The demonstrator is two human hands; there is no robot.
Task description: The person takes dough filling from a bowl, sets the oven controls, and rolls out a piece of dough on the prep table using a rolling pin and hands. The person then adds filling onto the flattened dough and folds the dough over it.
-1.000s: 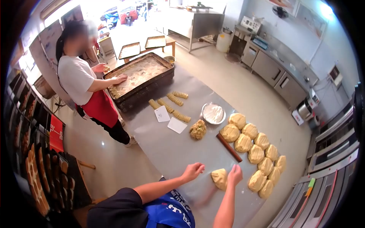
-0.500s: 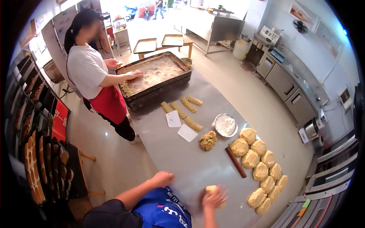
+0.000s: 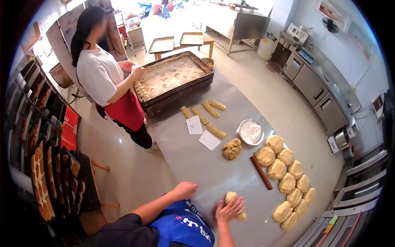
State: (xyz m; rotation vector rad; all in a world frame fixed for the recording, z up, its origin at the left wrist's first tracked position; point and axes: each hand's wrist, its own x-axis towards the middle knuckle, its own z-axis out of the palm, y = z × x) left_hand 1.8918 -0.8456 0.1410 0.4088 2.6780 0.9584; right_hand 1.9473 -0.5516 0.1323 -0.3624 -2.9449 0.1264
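Observation:
My right hand [image 3: 230,209] lies with its fingers spread on a piece of pale dough [image 3: 231,197], which shows above and below the palm on the metal table [image 3: 181,158]. My left hand [image 3: 185,190] hovers at the near left edge of the table, fingers curled together; whether anything is inside is hidden. Beyond my right hand are a brown rolling pin [image 3: 261,173] and several round dough pieces [image 3: 287,182]. A lump of crumbly filling [image 3: 232,148] sits beside a bowl of white powder [image 3: 251,132].
At the far left of the table a person in a red apron [image 3: 125,110] works over a large black-rimmed tray [image 3: 177,93]. Rows of cut dough [image 3: 210,109] and two white scrapers [image 3: 210,140] lie mid-table. A bread rack [image 3: 43,181] stands at the left.
My right hand has come down onto the dough, which was a rounded lump beside it. My left hand has moved left, away from it. The other person's hands have come together.

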